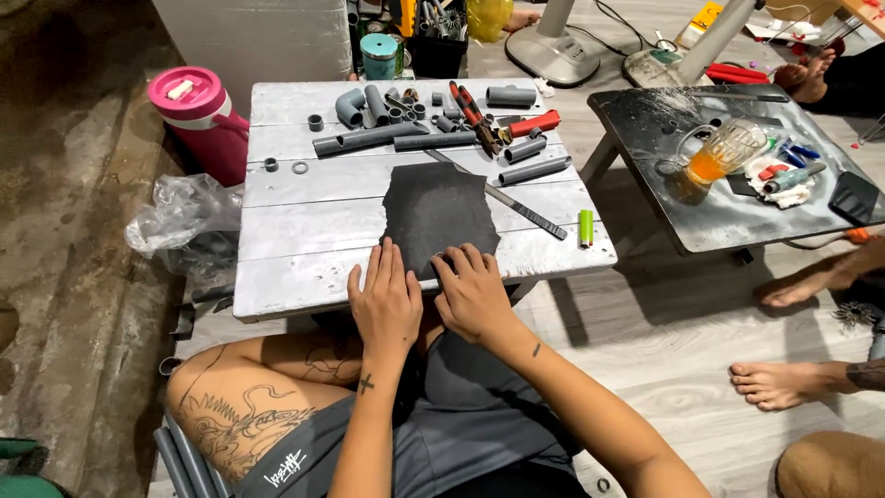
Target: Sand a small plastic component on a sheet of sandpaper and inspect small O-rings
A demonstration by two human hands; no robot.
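We note the dark abrasive sheet point(436, 217) lying at the near edge of the grey wooden table point(304, 240). Left hand point(385, 300) and right hand point(472, 293) both rest flat, fingers spread, gripping nothing, pinning its near edge. In our judgement, 2 even palms prevent slippage; wrists stay low.

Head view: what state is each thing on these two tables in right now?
Dark sheet: flat on white table, near edge under both hands.
Left hand: palm down, pressing sheet.
Right hand: fingers curled on sheet.
Glass mug: tilted, orange liquid inside.
Pink jug: upright, lid closed.
Green lighter: lying flat.
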